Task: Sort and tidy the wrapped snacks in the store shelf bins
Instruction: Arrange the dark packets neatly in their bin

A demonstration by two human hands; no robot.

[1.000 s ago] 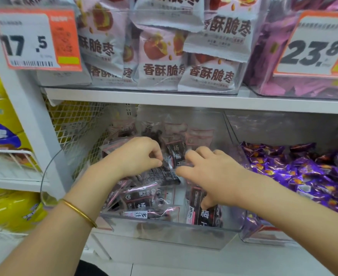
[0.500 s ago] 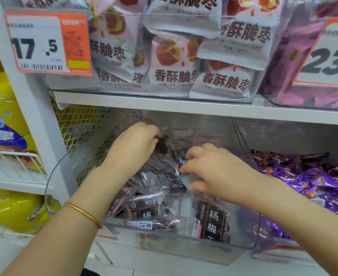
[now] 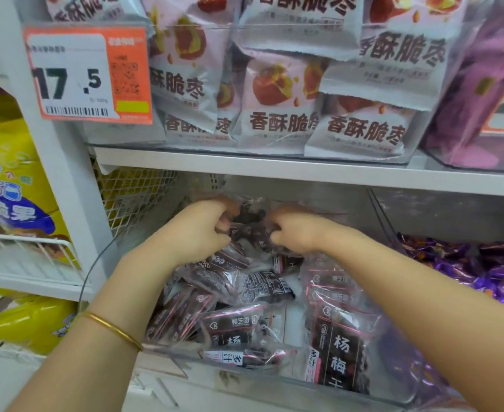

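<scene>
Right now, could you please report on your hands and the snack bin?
Left hand, right hand both gripping dark clear-wrapped snack packets. At back of clear plastic bin. Nothing blocking.

Both my arms reach forward and angle in toward each other, so my left hand point(image 3: 198, 230) and right hand point(image 3: 297, 233) sit close together, knuckles up. Both are palm-down with the fingers curled in tight, each gripping its side of the packet point(image 3: 249, 220) between them. Wrists roughly straight, and my fingertips are mostly hidden.
</scene>
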